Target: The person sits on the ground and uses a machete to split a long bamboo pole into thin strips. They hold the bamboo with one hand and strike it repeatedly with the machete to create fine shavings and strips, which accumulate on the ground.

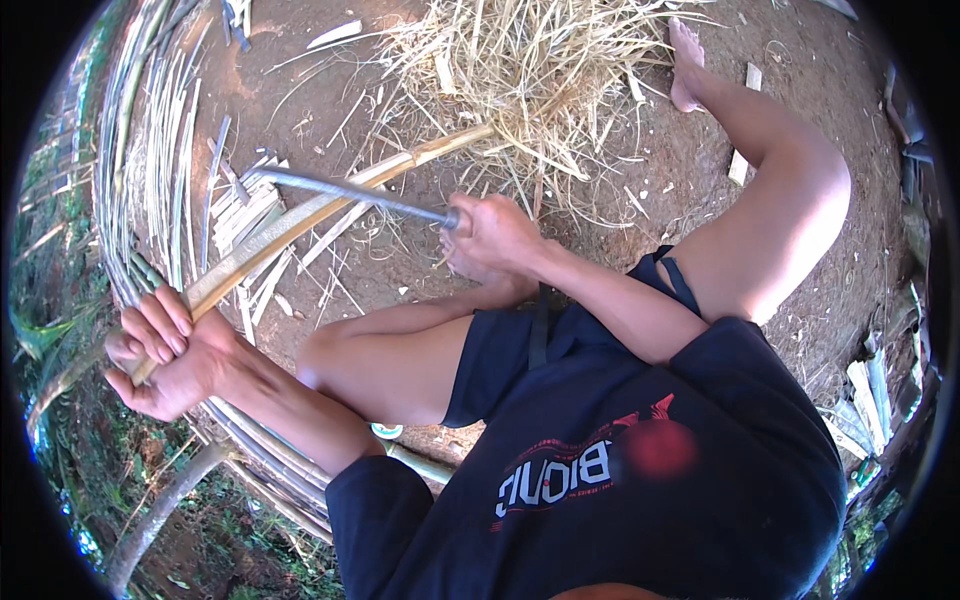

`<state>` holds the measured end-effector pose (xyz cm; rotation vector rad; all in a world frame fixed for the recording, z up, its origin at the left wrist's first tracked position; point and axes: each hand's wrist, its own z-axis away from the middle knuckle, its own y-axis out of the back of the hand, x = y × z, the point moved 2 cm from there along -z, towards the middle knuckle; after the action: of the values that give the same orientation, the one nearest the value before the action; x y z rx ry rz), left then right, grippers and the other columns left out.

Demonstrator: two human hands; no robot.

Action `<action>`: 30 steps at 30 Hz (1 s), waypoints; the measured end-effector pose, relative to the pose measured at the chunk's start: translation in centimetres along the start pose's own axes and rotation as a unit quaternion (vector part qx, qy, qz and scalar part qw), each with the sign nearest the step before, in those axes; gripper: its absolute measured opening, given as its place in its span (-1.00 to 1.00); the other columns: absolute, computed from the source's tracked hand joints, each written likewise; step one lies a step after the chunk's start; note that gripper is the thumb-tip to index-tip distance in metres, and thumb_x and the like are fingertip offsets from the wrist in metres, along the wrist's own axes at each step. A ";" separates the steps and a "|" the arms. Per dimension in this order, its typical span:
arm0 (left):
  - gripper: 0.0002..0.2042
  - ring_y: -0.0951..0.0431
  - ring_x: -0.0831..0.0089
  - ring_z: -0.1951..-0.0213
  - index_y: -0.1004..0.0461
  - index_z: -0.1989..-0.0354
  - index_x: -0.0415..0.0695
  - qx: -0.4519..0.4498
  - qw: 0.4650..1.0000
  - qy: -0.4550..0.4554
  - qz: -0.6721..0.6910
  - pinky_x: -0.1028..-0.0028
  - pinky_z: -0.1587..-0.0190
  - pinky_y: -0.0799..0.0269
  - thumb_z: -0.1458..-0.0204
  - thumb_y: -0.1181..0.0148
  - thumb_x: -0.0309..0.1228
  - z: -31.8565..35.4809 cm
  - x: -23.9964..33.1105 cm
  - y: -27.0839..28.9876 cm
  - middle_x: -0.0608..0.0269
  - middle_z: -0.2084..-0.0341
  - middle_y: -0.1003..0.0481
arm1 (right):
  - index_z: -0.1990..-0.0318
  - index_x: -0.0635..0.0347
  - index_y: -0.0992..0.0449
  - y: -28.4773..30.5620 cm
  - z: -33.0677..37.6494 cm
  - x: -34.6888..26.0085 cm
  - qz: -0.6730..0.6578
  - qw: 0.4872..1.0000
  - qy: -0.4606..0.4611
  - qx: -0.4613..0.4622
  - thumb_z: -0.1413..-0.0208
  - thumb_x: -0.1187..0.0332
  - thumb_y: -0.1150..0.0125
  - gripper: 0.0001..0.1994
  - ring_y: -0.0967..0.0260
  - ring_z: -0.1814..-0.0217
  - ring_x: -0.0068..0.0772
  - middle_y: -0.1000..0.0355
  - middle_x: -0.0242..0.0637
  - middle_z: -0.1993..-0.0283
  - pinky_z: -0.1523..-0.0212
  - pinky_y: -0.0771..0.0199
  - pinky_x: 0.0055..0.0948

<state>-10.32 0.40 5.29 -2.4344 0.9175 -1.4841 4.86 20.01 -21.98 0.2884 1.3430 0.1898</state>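
— So, starting at the left edge, what do we have?

— We see a heap of split bamboo strips (150, 160) curving down that side over the bare dirt ground (800, 110). Just inside it, our left hand (165, 350) is closed around the near end of a long bamboo pole (300, 220), fingers (160, 320) wrapped over the top.

— And where does the pole run?

— It slants up and to the right from that hand, across the ground, until its far end disappears under the pile of dry shavings (530, 70) at the top middle.

— What crosses it?

— We hold a long-bladed knife (340, 188). Its grey blade lies across the pole, tip pointing left over a few short flat slats (245, 210), and seems to be touching the pole's upper side, though we cannot tell for certain.

— And the other hand?

— Our right hand (495, 235) is clenched tight on the knife's handle, just right of the pole and above our bent left knee (330, 355).

— Farther right?

— Our right leg (780, 210) is raised, its bare foot (685, 65) planted beside the shavings. At the far right rim lie more scraps of cut bamboo (870, 385).
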 end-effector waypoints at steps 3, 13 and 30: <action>-0.66 -0.08 0.58 0.81 -0.37 0.67 -0.11 0.037 0.999 -0.016 -0.007 0.57 0.71 0.01 -0.01 0.01 -0.14 1.4 0.4 -0.8 0.41 0.86 -0.11 | 0.12 0.23 -0.52 0.2 -0.4 4.6 -0.032 0.992 -0.119 0.014 -0.12 0.37 0.00 -0.75 -0.42 0.63 -0.29 -0.46 -0.06 0.58 0.53 -0.43 -0.24; -0.64 -0.11 0.56 0.77 -0.31 0.57 -0.12 -0.010 0.998 -0.057 -0.008 0.54 0.68 -0.06 -0.18 0.13 -0.15 7.7 1.8 2.1 0.38 0.82 -0.14 | 0.27 0.21 -0.49 0.4 -0.9 4.9 0.043 0.995 -0.083 0.017 -0.14 0.39 0.01 -0.85 -0.42 0.61 -0.09 -0.43 -0.02 0.60 0.50 -0.44 -0.13; -0.67 -0.07 0.59 0.80 -0.30 0.59 -0.09 0.115 0.987 -0.109 -0.037 0.58 0.72 0.01 -0.15 0.11 -0.18 9.5 2.6 1.0 0.39 0.83 -0.12 | 0.31 0.23 -0.47 0.2 -0.9 6.2 0.112 0.990 -0.081 -0.001 -0.14 0.37 -0.02 -0.85 -0.44 0.63 -0.10 -0.44 -0.06 0.62 0.55 -0.49 -0.12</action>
<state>-1.88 -3.60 2.04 -2.4190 0.5836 -1.2337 5.34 22.12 -27.85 0.4449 1.1489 0.3481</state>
